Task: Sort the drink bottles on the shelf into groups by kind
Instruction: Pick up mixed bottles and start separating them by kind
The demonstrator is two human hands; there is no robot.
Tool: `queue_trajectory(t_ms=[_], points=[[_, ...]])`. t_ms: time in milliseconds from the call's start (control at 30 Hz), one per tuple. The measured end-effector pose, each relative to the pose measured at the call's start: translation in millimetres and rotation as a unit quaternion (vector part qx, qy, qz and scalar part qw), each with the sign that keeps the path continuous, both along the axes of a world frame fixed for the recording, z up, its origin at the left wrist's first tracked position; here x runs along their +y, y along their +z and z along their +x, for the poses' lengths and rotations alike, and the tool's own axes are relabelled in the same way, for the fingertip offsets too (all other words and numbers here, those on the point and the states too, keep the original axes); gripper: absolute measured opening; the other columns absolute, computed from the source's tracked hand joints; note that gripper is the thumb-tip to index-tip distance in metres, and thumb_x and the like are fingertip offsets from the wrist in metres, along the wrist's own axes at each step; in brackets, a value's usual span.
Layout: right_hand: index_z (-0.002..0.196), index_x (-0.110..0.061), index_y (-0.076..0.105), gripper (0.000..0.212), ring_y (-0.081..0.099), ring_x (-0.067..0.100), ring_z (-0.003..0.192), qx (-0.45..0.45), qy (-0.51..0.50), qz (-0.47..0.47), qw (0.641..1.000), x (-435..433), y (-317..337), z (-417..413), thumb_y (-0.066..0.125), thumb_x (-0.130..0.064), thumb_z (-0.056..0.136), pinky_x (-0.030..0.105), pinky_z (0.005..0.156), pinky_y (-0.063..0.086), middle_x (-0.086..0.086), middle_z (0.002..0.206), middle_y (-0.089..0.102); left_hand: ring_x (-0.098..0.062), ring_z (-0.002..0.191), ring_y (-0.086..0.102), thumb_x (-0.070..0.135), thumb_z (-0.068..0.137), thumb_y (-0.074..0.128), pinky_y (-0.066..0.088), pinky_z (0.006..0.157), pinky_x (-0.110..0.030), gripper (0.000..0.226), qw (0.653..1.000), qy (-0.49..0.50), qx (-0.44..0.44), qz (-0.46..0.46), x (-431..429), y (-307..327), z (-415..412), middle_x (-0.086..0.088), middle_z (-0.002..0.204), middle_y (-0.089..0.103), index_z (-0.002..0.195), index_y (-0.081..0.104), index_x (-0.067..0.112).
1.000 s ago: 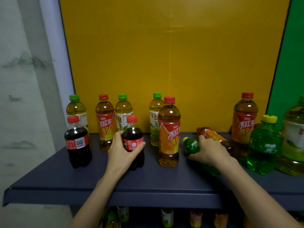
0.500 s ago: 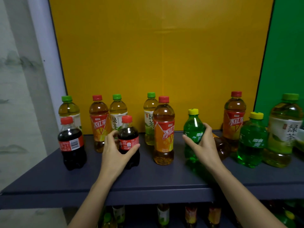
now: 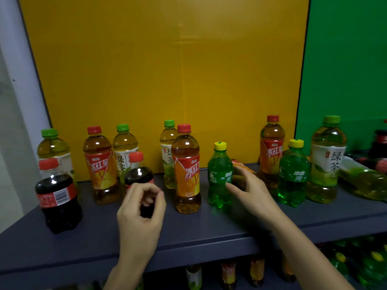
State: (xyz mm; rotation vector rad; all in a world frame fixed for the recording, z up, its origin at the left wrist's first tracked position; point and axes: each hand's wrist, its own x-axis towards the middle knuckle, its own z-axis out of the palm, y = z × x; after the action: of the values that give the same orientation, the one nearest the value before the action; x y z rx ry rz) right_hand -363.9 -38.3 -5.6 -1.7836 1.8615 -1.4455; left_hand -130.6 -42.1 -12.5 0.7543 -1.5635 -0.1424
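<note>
On the dark shelf (image 3: 88,243), a cola bottle (image 3: 57,197) stands far left before green tea and red-labelled iced tea bottles. The left hand (image 3: 139,214) curls loosely in front of a second cola bottle (image 3: 137,174), gripping nothing. Right of an iced tea bottle (image 3: 187,170), the right hand (image 3: 249,191) is spread, fingertips beside the upright lemon-lime soda bottle (image 3: 219,176), not grasping it.

Left hand (image 3: 139,214) loosely curled, grip empty; right hand (image 3: 250,190) spread open, fingers (image 3: 232,187) reaching forward.
</note>
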Motion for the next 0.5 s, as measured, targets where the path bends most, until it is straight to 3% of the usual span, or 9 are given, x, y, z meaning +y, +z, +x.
queue_trajectory(t_ms=[133, 267, 367, 433, 500], points=[[0.108, -0.021, 0.064, 0.024, 0.062, 0.006, 0.091, 0.033, -0.006, -0.02, 0.999, 42, 15, -36, 0.061, -0.018, 0.085, 0.024, 0.082, 0.051, -0.005, 0.1, 0.066, -0.011, 0.071, 0.053, 0.017, 0.082, 0.055, 0.041, 0.06, -0.012, 0.012, 0.991, -0.105, -0.083, 0.024, 22, 4, -51, 0.007, 0.077, 0.055, 0.085, 0.057, 0.028], [0.093, -0.033, 0.064, 0.014, 0.06, 0.0, 0.093, 0.063, -0.007, -0.049, 0.997, 71, 30, -82, 0.06, -0.023, 0.085, 0.022, 0.08, 0.05, -0.017, 0.093, 0.066, -0.008, 0.088, 0.057, 0.021, 0.089, 0.055, 0.045, 0.072, -0.014, 0.014, 0.969, -0.175, -0.156, 0.081, 29, 3, -109, 0.012, 0.095, 0.059, 0.098, 0.054, 0.031], [0.091, -0.032, 0.067, 0.013, 0.062, -0.002, 0.089, 0.064, -0.022, -0.086, 0.994, 82, 38, -121, 0.06, -0.022, 0.085, 0.016, 0.074, 0.05, -0.019, 0.091, 0.067, 0.0, 0.095, 0.054, 0.023, 0.092, 0.051, 0.044, 0.081, -0.012, 0.016, 0.965, -0.163, -0.158, 0.13, 24, 1, -151, 0.016, 0.105, 0.055, 0.103, 0.049, 0.034], [0.088, -0.031, 0.068, 0.013, 0.061, -0.004, 0.089, 0.06, -0.026, -0.108, 0.992, 89, 45, -148, 0.061, -0.021, 0.084, 0.013, 0.069, 0.049, -0.02, 0.089, 0.068, 0.002, 0.099, 0.053, 0.023, 0.093, 0.049, 0.04, 0.079, -0.004, 0.016, 0.965, -0.14, -0.139, 0.174, 18, 1, -177, 0.012, 0.108, 0.053, 0.108, 0.048, 0.029], [0.084, -0.03, 0.068, 0.013, 0.061, -0.008, 0.081, 0.054, -0.027, -0.126, 0.99, 94, 51, -176, 0.061, -0.018, 0.084, 0.011, 0.064, 0.048, -0.018, 0.085, 0.068, -0.007, 0.107, 0.052, 0.024, 0.095, 0.046, 0.038, 0.08, -0.006, 0.021, 0.961, -0.104, -0.131, 0.22, 9, 1, -198, 0.006, 0.115, 0.05, 0.116, 0.047, 0.022]])
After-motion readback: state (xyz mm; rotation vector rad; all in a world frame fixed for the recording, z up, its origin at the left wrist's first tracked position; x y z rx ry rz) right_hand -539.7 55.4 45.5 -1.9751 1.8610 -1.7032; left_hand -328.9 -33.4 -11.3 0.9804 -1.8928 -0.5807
